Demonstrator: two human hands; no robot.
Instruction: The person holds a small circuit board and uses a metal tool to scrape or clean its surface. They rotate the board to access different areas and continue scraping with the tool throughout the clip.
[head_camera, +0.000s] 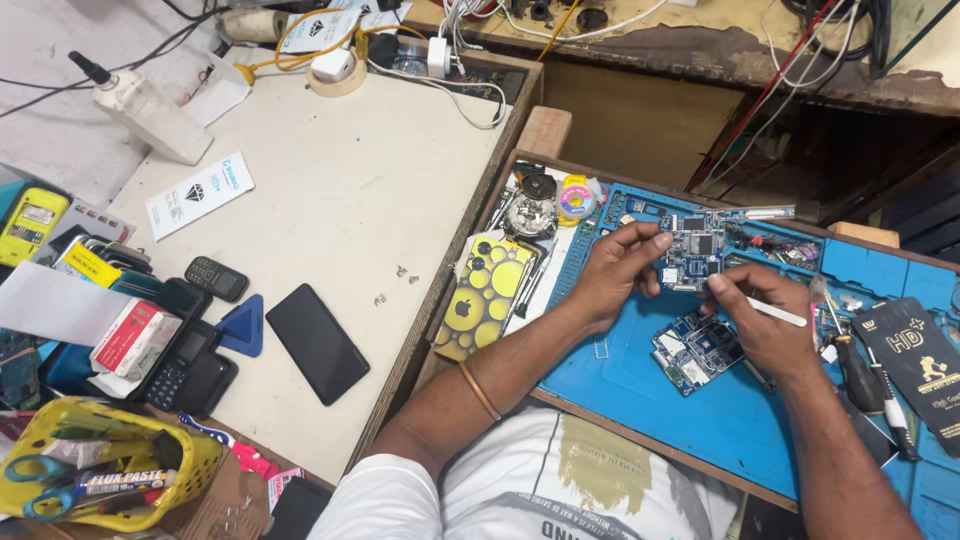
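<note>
My left hand (615, 272) pinches the left edge of a small blue circuit board (693, 252) and holds it just above the blue work mat (640, 375). My right hand (765, 318) grips a thin white tool (778, 313), and its fingers touch the board's lower right corner. A second circuit board (697, 351) lies flat on the mat just below both hands.
A yellow spotted phone cover (487, 296) lies left of the mat. On the cream table rest a black smartphone (316, 343), a blue triangular pick (243, 328) and a small keypad phone (216, 278). Screwdrivers (862, 378) lie at right. A yellow basket (100, 478) stands at bottom left.
</note>
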